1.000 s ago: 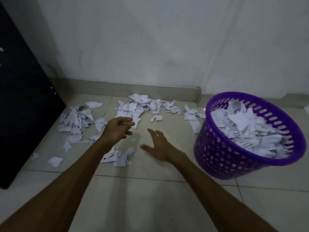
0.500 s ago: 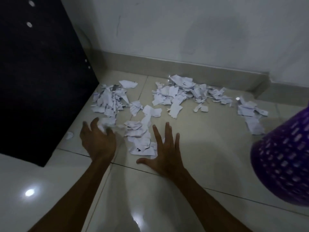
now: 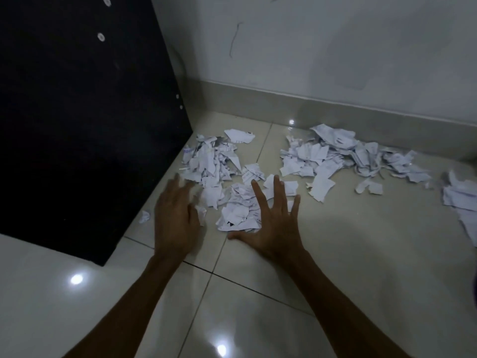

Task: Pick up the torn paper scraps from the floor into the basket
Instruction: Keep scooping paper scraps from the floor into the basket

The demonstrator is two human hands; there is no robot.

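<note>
Basket: only a thin purple sliver (image 3: pixel 475 290) is showing at the right frame edge, too little to say whether it is the basket or what it holds. Both hands are reaching out low over the tiled floor (image 3: pixel 348 254), palms down. The left hand (image 3: pixel 175 223) is lying with fingers straight and loosely spread, holding nothing; its fingertips are blurred, reaching toward the near edge of the left scrap pile (image 3: pixel 209 161), and a small scrap (image 3: pixel 201 211) is lying just beside its thumb side. The right hand (image 3: pixel 273 228) is spreading wide, fingers straight and apart, thumb pointing left along the floor, also holding nothing. A small central heap of scraps (image 3: pixel 238 205) is sitting between the two hands, with the right hand's index finger and thumb bordering its near-right side (contact with the paper cannot be confirmed from this angle). A crumpled bit (image 3: pixel 144 217) is lying left of the left hand, close to the dark cabinet (image 3: pixel 77 125). A larger pile (image 3: pixel 335 153) is lying farther off near the skirting of the wall (image 3: pixel 335 47), and more scraps (image 3: pixel 462 200) are lying at the right edge, well apart from both hands.
</note>
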